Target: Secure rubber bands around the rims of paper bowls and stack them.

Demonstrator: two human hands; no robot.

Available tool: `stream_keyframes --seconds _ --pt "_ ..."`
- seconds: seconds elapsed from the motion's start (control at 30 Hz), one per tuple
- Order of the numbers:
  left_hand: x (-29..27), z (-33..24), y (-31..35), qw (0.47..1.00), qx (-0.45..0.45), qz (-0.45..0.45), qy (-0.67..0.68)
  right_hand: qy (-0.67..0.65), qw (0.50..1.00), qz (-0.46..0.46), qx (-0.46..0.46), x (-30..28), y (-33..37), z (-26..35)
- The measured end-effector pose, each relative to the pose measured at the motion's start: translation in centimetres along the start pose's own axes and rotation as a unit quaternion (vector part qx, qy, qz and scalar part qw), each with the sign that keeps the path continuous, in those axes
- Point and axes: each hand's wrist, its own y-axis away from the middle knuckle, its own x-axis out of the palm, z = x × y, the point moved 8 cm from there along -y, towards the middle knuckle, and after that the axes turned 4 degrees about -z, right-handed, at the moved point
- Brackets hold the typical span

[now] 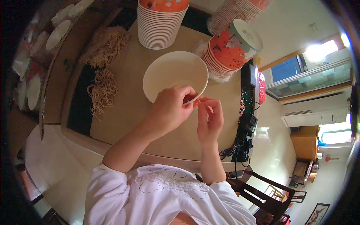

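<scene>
A large round paper bucket (165, 75), white inside, is tilted with its mouth facing me above the tabletop. My left hand (170, 108) grips its near rim, thumb and fingers on either side of the wall. Just right of that, my right hand (210, 120) is closed in a pinch close to the outside of the rim. Whatever lies between its fingertips is too small to make out. Two loose bundles of beige string, a far bundle (107, 45) and a nearer bundle (103, 90), lie on the left of the table.
A tall stack of nested paper buckets (161, 30) stands beyond my hands, with an orange-patterned stack (227, 52) at right and a wrapped stack (240, 13) behind. A cardboard box (62, 67) borders the left. Black cables (240, 146) and an adapter (248, 122) lie along the right edge.
</scene>
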Motion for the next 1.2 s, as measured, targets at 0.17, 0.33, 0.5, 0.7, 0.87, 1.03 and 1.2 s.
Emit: stream_keyframes --seconds 0.17,0.33,0.5,0.7,0.87,1.03,1.2 --pt "0.0 -0.2 0.0 1.0 0.013 0.002 0.0 -0.006 0.999 0.028 0.026 -0.1 -0.3 0.2" --pt "0.4 -0.4 0.1 1.0 0.02 0.016 -0.012 -0.026 0.998 0.034 0.047 -0.4 -0.4 0.5" --pt "1.1 -0.3 0.3 0.998 0.031 0.039 -0.03 0.021 0.998 0.037 0.048 -0.7 -0.4 0.3" --pt "1.6 -0.3 0.2 0.995 0.084 0.048 -0.04 0.042 0.997 0.039 0.058 -1.0 -0.2 0.0" --pt "2.1 -0.2 0.0 0.99 0.101 0.063 -0.081 0.052 0.993 0.05 0.095 -1.3 0.7 -1.8" --pt "1.9 0.5 -0.1 0.994 0.068 0.0 -0.091 -0.025 0.981 0.009 0.192 -2.0 3.0 -2.2" --pt "2.7 2.2 0.1 0.971 -0.139 0.105 0.161 0.142 0.964 0.21 -0.082 1.2 5.1 7.1"
